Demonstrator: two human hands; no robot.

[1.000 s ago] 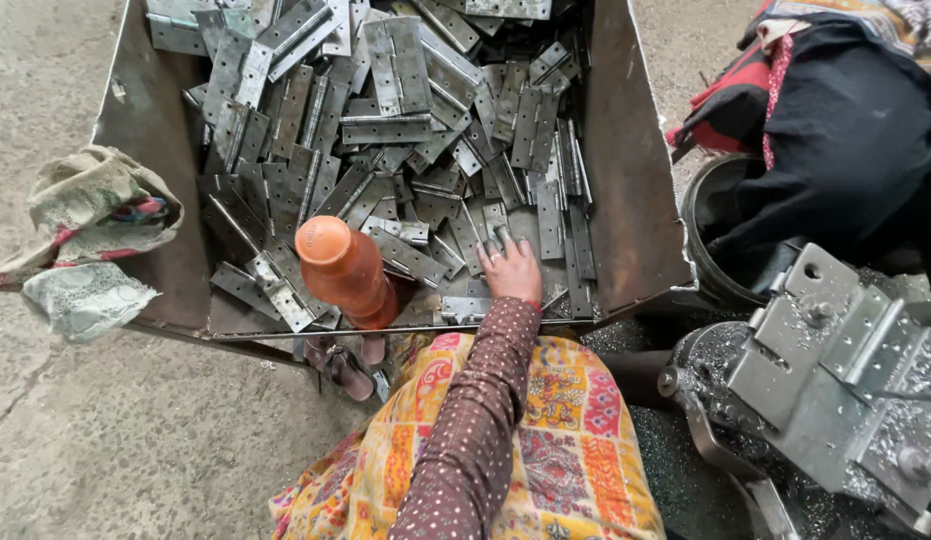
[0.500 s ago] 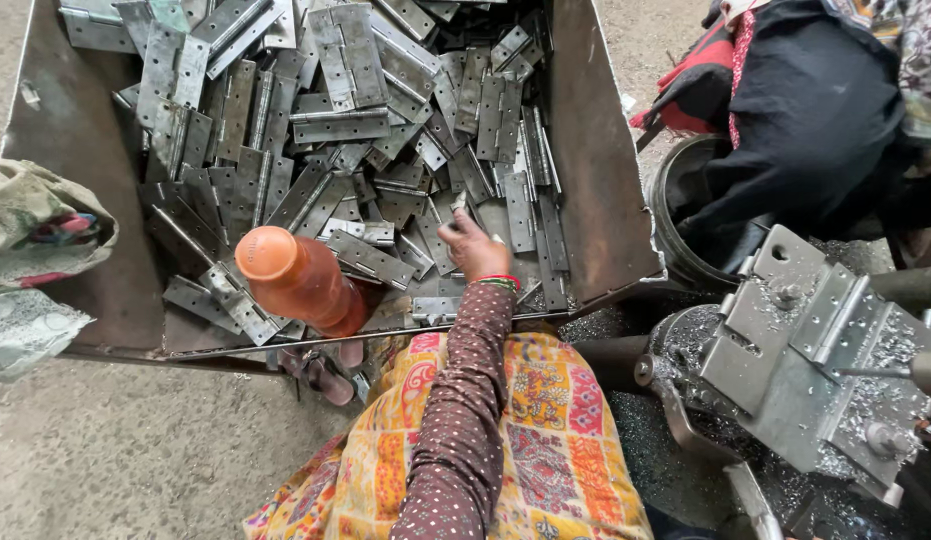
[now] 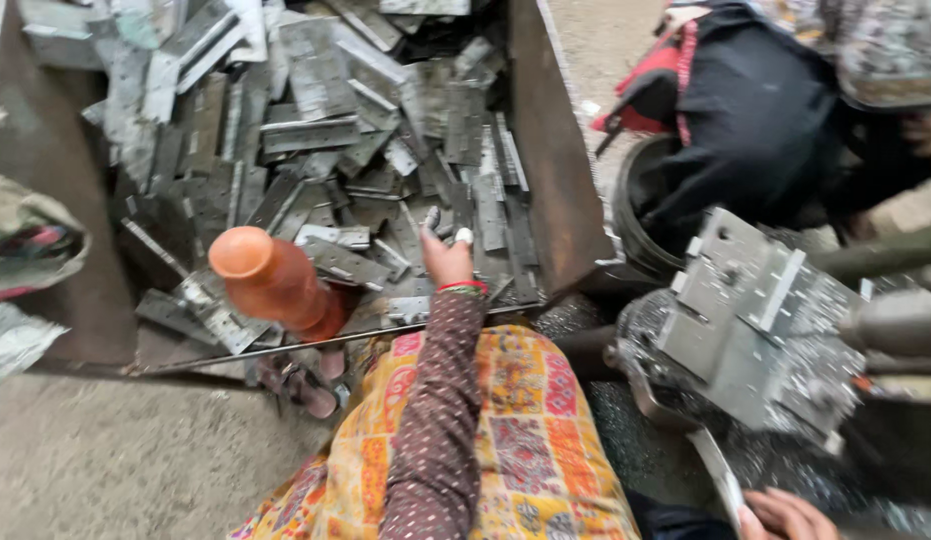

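Metal plates (image 3: 330, 255) lie heaped in the rusty tray (image 3: 555, 170), directly ahead of the left hand (image 3: 445, 262). Its fingers (image 3: 463, 237) are spread slightly, resting on the pile, nothing clamped. The nearest plate's long axis runs left-right, just left of the fingers. The right hand (image 3: 785, 515) sits well apart, low right, fingers' state unclear. An orange bottle (image 3: 275, 282) stands close left.

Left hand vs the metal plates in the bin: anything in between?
Nothing visible. The left hand is already down on the heap of grey metal plates inside the bin. The orange bottle stands off to its side, not in the way.
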